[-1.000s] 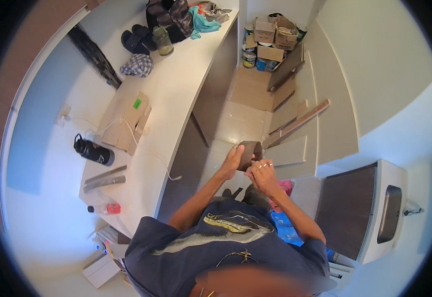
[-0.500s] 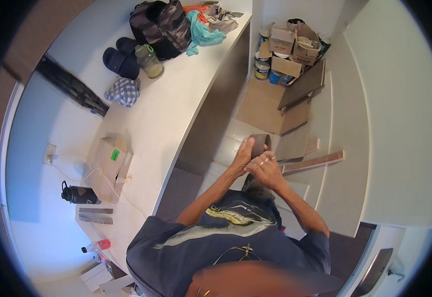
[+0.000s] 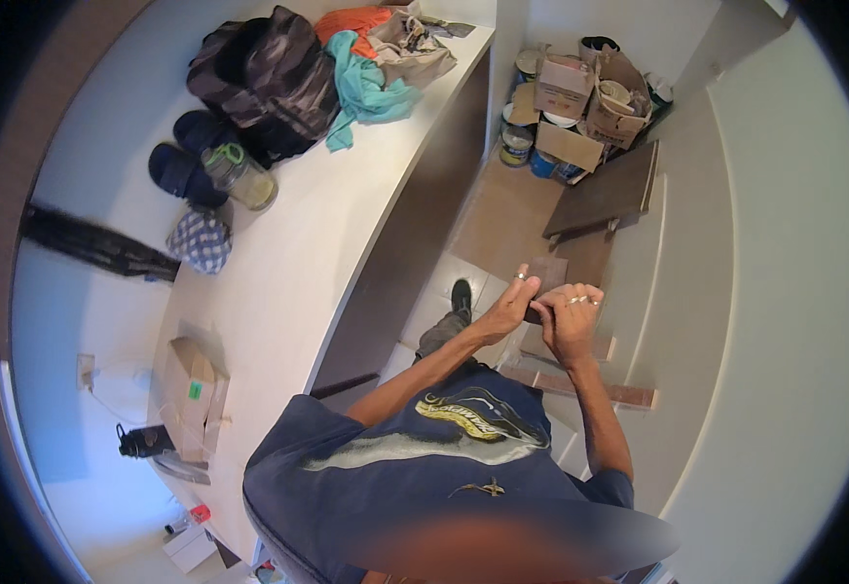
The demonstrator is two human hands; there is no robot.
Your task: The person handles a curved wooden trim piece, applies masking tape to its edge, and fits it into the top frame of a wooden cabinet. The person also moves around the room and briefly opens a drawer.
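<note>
Both hands grip a small brown sheet (image 3: 549, 273) that looks like sandpaper, held out in front of my body. My left hand (image 3: 508, 311) pinches its left side, thumb pressed on it. On the lower right, my right hand (image 3: 571, 319) has its fingers curled over the edge, with rings showing. The sheet's upper part stands up flat above the fingers, and a darker part shows between the hands. My grip hides the rest of it.
A long white counter (image 3: 278, 263) runs along my left, bearing a backpack (image 3: 269, 83), cloths, sandals, a jar and a cardboard box (image 3: 191, 389). Brown boards (image 3: 605, 195) lean on the right. Paint cans (image 3: 515, 146) and cartons (image 3: 566, 83) fill the far corner.
My hands have shifted right with the sheet, which was bent into a curve and now shows a flatter face. My view has turned, and a shoe has come into sight.
</note>
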